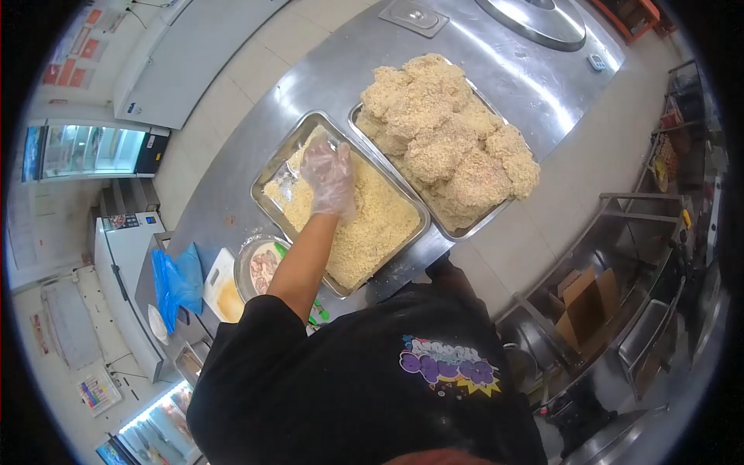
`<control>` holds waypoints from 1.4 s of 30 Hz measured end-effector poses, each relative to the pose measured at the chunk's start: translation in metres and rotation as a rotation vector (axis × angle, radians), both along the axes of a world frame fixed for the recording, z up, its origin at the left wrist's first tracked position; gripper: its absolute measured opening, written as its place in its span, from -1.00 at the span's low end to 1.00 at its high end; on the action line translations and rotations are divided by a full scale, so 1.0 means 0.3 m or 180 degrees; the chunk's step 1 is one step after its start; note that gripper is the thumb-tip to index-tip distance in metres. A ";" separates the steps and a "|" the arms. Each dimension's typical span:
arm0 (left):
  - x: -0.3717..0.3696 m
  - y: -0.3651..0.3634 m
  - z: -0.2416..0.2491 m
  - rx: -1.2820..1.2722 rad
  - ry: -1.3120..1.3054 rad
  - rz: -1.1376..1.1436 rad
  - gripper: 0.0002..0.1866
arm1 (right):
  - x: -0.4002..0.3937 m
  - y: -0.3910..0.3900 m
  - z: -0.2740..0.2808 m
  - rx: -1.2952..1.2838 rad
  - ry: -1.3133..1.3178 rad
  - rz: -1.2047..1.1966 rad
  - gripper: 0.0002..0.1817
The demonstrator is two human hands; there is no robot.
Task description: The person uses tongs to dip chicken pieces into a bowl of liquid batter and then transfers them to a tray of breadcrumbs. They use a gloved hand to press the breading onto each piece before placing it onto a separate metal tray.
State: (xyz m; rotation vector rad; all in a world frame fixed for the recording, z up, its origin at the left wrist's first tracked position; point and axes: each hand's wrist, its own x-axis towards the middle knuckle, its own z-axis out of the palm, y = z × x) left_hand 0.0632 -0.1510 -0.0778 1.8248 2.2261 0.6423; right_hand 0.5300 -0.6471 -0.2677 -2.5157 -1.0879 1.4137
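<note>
My left hand (329,174), in a clear plastic glove, rests palm down in a steel tray (399,252) of pale yellow breadcrumbs (372,225). Its fingers point toward the tray's far end and look loosely apart, their tips partly hidden in the crumbs. Beside the hand, bare shiny metal shows through on the left. Just right of this tray, a second steel tray (459,232) carries a high heap of crumb-coated pieces (449,139), probably meat. Left of my forearm stands a round bowl (242,263) with raw meat pieces (265,263) in pale liquid. My right hand is out of sight.
Green-handled utensils (319,311), a white cutting board (222,287) and a blue plastic bag (180,283) lie near the bowl. A large round lid (535,19), a small steel lid (415,17) and a timer (596,62) sit farther along. A cardboard box (585,306) stands right.
</note>
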 end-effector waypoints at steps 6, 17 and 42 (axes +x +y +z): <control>0.005 0.004 -0.013 0.0224 0.0207 0.0083 -0.51 | -0.012 -0.030 0.060 -0.0172 -0.0010 0.0083 -0.52; -0.163 -0.107 0.141 -0.0827 -0.0160 -0.0441 -0.53 | -0.066 0.173 0.032 0.0226 0.0129 0.0072 -0.52; -0.115 -0.395 0.083 -0.0704 -0.0756 -0.0590 -0.57 | -0.018 0.177 -0.197 0.0292 0.0102 0.0588 -0.60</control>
